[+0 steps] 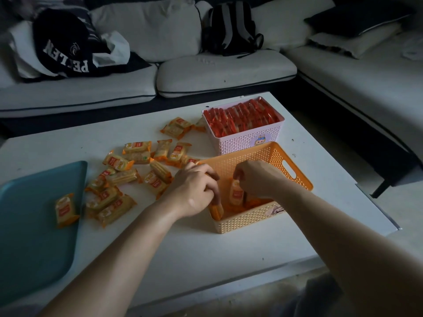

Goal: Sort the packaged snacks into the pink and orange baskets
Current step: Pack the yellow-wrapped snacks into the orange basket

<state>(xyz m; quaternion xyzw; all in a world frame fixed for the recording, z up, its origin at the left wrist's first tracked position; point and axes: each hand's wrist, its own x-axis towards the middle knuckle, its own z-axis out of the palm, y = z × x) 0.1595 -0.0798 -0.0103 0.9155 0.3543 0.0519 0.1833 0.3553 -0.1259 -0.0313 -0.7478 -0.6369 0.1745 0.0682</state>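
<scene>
The orange basket [258, 154] stands on the white table, near the front right. Both hands reach into it. My left hand [194, 191] grips a yellow snack pack [216, 210] at the basket's left inner wall. My right hand [256, 179] holds another yellow snack pack [236, 193] upright inside the basket. Behind it, the pink basket [245, 138] is packed with red snack packs [242, 117]. Several yellow packs [128, 170] lie scattered on the table to the left.
A teal tray [29, 236] sits at the table's left edge with one yellow pack [65, 210] on it. A sofa with cushions, dark clothing [66, 44] and a backpack [231, 28] runs behind and to the right of the table.
</scene>
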